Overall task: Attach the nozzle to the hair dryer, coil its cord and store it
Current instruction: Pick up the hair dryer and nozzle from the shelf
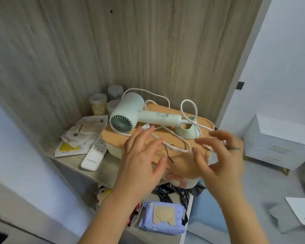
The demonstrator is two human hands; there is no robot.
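A pale green hair dryer [130, 114] lies on its side on the tan lid of a cream box [113, 136], its rear grille facing me. The matching green nozzle [187, 130] stands loose on the lid, just right of the dryer's handle end. The white cord [173, 140] loops loosely over the lid and behind the dryer. My left hand [141, 155] hovers with straight spread fingers over the cord near its white plug [146, 127]. My right hand [222, 155], blurred, has loosely curled fingers at the cord's right-hand loop; whether it pinches the cord is unclear.
A white remote [93, 155] and paper packets [81, 136] lie left of the box, with clear jars [98, 103] behind. A purple wipes pack [163, 217] and black bags sit on the shelf below. A white drawer unit [278, 141] stands at right.
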